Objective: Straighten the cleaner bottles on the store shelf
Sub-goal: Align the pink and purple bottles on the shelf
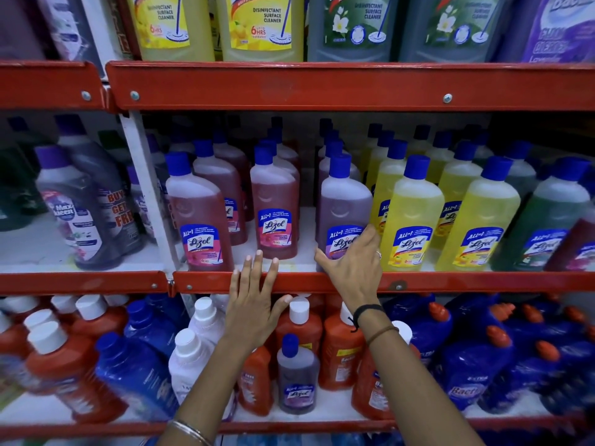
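Red store shelf (322,281): left hand (254,304) flat, holding nothing; right hand (351,262) gripping purple cleaner bottle (343,204).

Middle shelf's red front rail (450,281) has the left hand (254,304) lying flat over it, fingers spread and pointing at the pink bottle (273,214). Right hand (351,262) is wrapped round the base of the purple bottle (343,214), thumb on its left side, fingers across the label. Yellow bottles (410,220) stand just beside it on the right, upright in rows.
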Tool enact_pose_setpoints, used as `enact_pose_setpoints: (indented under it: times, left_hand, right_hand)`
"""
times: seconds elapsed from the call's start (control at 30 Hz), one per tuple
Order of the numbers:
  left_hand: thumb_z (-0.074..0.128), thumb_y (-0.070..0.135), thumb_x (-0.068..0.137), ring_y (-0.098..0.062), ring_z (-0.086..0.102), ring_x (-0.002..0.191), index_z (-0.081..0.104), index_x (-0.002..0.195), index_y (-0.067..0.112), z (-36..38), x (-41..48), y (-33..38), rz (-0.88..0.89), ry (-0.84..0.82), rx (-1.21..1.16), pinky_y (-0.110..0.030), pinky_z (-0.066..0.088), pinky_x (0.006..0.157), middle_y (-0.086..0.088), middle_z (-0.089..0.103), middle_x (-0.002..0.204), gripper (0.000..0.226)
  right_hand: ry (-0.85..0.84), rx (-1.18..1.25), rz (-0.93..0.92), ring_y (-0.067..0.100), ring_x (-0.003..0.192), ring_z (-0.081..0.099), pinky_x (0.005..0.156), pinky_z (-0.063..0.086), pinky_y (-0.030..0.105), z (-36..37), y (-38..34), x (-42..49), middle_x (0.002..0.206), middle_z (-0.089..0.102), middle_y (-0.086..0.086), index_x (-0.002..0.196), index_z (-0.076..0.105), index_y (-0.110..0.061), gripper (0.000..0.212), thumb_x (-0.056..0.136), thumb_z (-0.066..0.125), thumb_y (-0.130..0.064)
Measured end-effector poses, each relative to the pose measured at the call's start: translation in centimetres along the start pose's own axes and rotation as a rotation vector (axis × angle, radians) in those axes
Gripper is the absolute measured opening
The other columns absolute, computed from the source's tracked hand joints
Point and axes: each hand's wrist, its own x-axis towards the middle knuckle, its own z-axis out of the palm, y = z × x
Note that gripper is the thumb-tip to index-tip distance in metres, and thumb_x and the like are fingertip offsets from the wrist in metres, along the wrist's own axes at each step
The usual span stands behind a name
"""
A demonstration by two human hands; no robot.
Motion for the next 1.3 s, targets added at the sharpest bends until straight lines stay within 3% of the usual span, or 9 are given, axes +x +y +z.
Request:
enact_pose_setpoints:
  times: [0.23,0.37,0.53,0.67,0.73,0.83,1.0,1.17,1.3]
  left_hand:
    - [0.011,0.067,0.092,-0.026,0.004,0.145,0.011,0.150,0.025,0.0,-0.6,-0.5,-0.006,0.004,-0.005,-0.042,-0.003,0.115,-0.012,0.015,0.158,0.071]
    - [0.010,0.065,0.092,-0.025,0.007,0.146,0.010,0.150,0.030,-0.5,-1.2,-1.1,-0.028,-0.001,-0.013,-0.051,0.007,0.112,-0.005,0.011,0.159,0.068]
    - [0.009,0.061,0.094,-0.017,0.008,0.144,0.013,0.149,0.031,-1.5,-1.7,-2.6,-0.036,0.000,-0.014,-0.052,0.006,0.110,0.006,0.011,0.158,0.063]
    - [0.008,0.059,0.095,-0.018,0.013,0.144,0.015,0.149,0.029,-1.5,-2.6,-4.2,-0.032,-0.021,0.026,-0.053,0.010,0.111,0.006,0.013,0.157,0.062]
    - [0.006,0.060,0.095,-0.018,0.015,0.144,0.017,0.149,0.029,-1.5,-2.8,-4.8,-0.020,-0.027,0.029,-0.051,0.006,0.113,0.006,0.014,0.157,0.063]
    - [0.005,0.061,0.095,-0.017,0.015,0.144,0.018,0.148,0.028,-1.7,-3.0,-5.2,-0.007,-0.016,0.015,-0.049,0.000,0.112,0.006,0.014,0.157,0.064]
    - [0.007,0.058,0.097,-0.011,0.012,0.143,0.015,0.149,0.027,-1.7,-3.1,-5.8,-0.004,0.010,-0.005,-0.046,-0.002,0.111,0.005,0.017,0.157,0.061]
    - [0.008,0.056,0.097,-0.014,0.023,0.141,0.022,0.148,0.024,-1.8,-3.3,-6.2,0.005,0.000,0.024,-0.047,0.006,0.111,0.004,0.023,0.155,0.062]
    - [0.009,0.056,0.097,-0.014,0.021,0.142,0.021,0.149,0.023,-1.8,-3.2,-6.2,0.003,-0.006,0.035,-0.044,0.000,0.111,0.003,0.023,0.156,0.062]
  right_hand:
    - [-0.023,0.012,0.012,0.035,0.112,0.057,0.082,0.052,0.041,-0.6,0.5,-0.4,0.125,0.052,0.016,0.131,0.032,-0.004,0.100,0.060,0.075,-0.060]
    - [0.027,0.108,0.002,0.033,0.121,0.051,0.091,0.053,0.044,0.0,1.1,-2.0,0.133,0.049,0.017,0.135,0.031,-0.006,0.098,0.066,0.069,-0.064]
    - [0.313,0.143,-0.249,0.031,0.120,0.044,0.102,0.042,0.050,1.6,0.5,-5.2,0.126,0.048,0.016,0.123,0.044,-0.005,0.065,0.075,0.068,-0.041]
    - [0.196,0.288,-0.428,0.023,0.113,0.046,0.100,0.041,0.035,3.0,-3.4,-6.1,0.118,0.058,0.015,0.118,0.049,-0.007,0.049,0.078,0.066,-0.029]
    - [0.064,0.280,-0.348,0.025,0.115,0.045,0.098,0.045,0.035,3.6,-5.9,-5.4,0.123,0.053,0.017,0.125,0.044,-0.006,0.059,0.077,0.068,-0.031]
    - [-0.078,0.111,-0.169,0.037,0.121,0.043,0.102,0.043,0.046,5.3,-8.4,-3.2,0.131,0.044,0.024,0.136,0.029,0.002,0.088,0.071,0.072,-0.041]
    - [-0.160,-0.021,0.032,0.037,0.126,0.044,0.095,0.047,0.043,7.6,-10.1,-0.9,0.139,0.039,0.025,0.144,0.010,0.007,0.126,0.059,0.078,-0.058]
    - [-0.111,-0.063,0.077,0.035,0.119,0.051,0.082,0.052,0.042,8.0,-10.4,-0.8,0.131,0.047,0.019,0.134,0.028,0.002,0.110,0.057,0.077,-0.060]
    - [-0.121,-0.063,0.097,0.035,0.115,0.053,0.081,0.052,0.042,7.5,-10.4,-0.8,0.126,0.050,0.017,0.127,0.033,-0.001,0.100,0.057,0.077,-0.057]
